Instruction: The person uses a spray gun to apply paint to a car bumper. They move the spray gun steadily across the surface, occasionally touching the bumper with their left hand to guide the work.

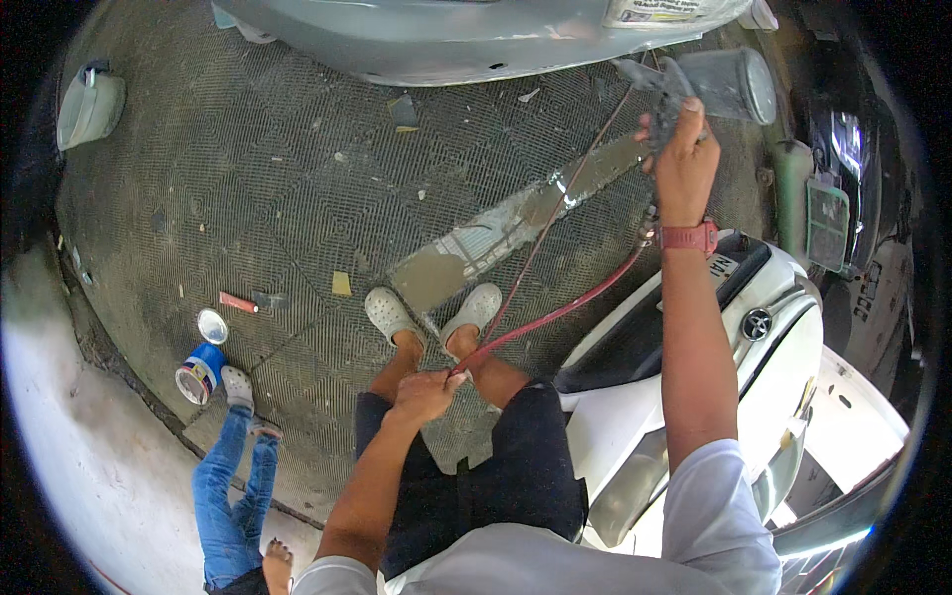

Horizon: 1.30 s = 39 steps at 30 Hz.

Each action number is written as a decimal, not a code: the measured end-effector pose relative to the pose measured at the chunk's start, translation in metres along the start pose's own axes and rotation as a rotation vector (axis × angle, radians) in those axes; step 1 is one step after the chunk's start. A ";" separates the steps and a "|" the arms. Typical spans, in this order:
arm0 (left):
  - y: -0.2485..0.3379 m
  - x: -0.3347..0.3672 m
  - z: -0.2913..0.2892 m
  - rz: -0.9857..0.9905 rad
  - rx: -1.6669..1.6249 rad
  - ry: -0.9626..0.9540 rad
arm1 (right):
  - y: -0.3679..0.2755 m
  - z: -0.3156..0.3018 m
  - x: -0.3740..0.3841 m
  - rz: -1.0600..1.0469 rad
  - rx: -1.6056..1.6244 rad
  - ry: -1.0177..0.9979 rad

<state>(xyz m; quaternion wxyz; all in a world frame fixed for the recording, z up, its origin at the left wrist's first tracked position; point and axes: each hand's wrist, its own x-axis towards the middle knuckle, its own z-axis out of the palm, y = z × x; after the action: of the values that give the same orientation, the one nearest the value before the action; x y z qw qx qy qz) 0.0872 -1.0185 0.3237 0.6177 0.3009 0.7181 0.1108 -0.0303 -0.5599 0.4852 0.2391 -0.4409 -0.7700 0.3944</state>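
Observation:
My right hand [686,159], a red watch on its wrist, is closed round the handle of a grey spray gun [666,87]. The gun's clear cup [729,85] sticks out to the right, its round end facing right. From the gun's lower end a red air hose [595,291] curves down to my left hand [424,399], which is closed on it in front of my shorts. Another stretch of the hose runs from the left hand up toward the grey car bumper [476,45]. The gun is close to the bumper's right part, where masking paper [662,12] is stuck on.
A white car [734,347] stands close on my right. At lower left is a person in jeans [233,496], beside a blue can [201,372] and a round lid [212,325]. A pale bucket [91,107] stands far left. Wet patches [431,273] and scraps mark the textured floor.

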 end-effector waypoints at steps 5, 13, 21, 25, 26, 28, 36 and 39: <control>-0.027 0.005 -0.054 0.120 0.274 0.162 | 0.015 0.012 -0.023 -0.039 0.137 -0.238; -0.039 0.093 -0.126 0.202 0.714 0.316 | 0.110 0.006 0.016 -0.099 0.154 0.098; -0.078 0.200 -0.172 0.151 0.700 0.589 | 0.184 0.025 0.018 -0.263 0.222 0.268; -0.100 0.226 -0.190 0.083 0.663 0.553 | 0.179 0.058 -0.021 -0.288 0.269 0.172; -0.103 0.229 -0.194 -0.011 0.630 0.508 | 0.172 0.066 -0.032 -0.327 0.294 0.141; -0.113 0.231 -0.203 -0.033 0.610 0.479 | 0.155 0.078 -0.052 -0.356 0.348 0.069; -0.161 0.235 -0.221 -0.106 0.500 0.422 | 0.097 0.131 -0.102 -0.526 0.409 -0.189; -0.169 0.236 -0.222 -0.142 0.450 0.403 | 0.094 0.139 -0.108 -0.508 0.428 -0.277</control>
<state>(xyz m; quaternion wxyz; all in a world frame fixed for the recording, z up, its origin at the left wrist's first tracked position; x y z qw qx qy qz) -0.1872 -0.9714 0.0873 0.3870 0.3512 0.8518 -0.0369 -0.0300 -0.6805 0.3260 0.3097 -0.1177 -0.7801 0.5307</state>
